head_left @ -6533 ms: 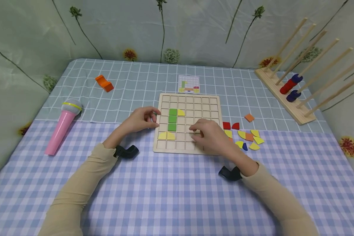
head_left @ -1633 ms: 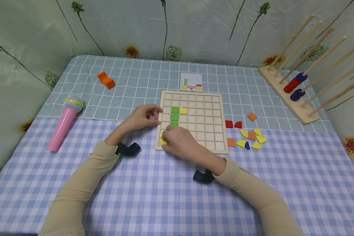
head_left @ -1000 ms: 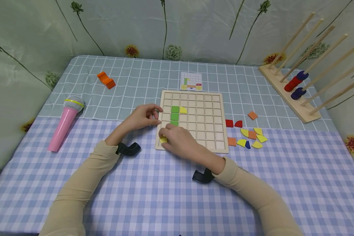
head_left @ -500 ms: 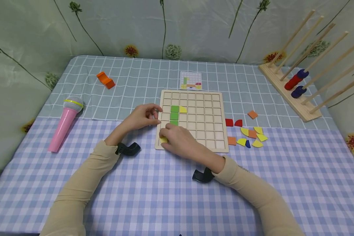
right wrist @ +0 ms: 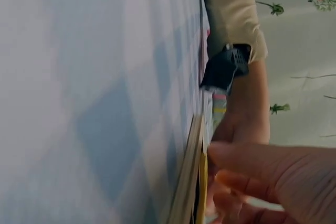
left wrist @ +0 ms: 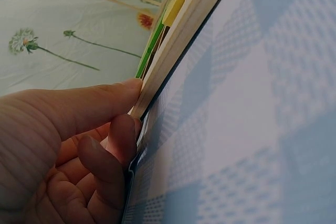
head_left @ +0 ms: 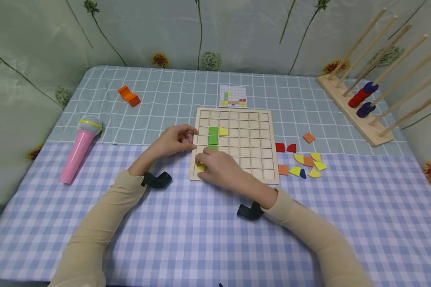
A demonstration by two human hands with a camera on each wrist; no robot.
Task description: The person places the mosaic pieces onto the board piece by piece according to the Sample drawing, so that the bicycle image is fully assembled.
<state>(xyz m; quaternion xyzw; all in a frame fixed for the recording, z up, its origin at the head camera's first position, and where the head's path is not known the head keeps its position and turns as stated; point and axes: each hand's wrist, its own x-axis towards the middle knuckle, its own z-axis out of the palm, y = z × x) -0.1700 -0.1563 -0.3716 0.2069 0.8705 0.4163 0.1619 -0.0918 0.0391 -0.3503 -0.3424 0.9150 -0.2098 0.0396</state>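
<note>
A wooden grid board (head_left: 249,151) lies mid-table. My left hand (head_left: 175,140) holds its left edge; in the left wrist view the thumb rests on the rim and the fingers curl beside it. My right hand (head_left: 220,167) reaches over the lower left corner. Its thumb and fingers pinch a yellow tile (head_left: 200,168) there, seen edge-on as a yellow strip (right wrist: 203,187) in the right wrist view. The hand covers the neighbouring squares. Green tiles (head_left: 212,139) form a column on the board, with a yellow quarter-round tile (head_left: 223,131) beside the top one.
A small pattern card (head_left: 233,97) sits behind the board. Several loose tiles, among them an orange square (head_left: 283,170) and a red square (head_left: 280,147), lie right of it. A peg rack (head_left: 355,109) stands back right. At left are a pink toy microphone (head_left: 80,149) and an orange block (head_left: 129,96).
Since the oldest frame, my right hand has moved left to the board's lower left corner, and a yellow tile has gone from the board's right side. My left hand stays at the edge.
</note>
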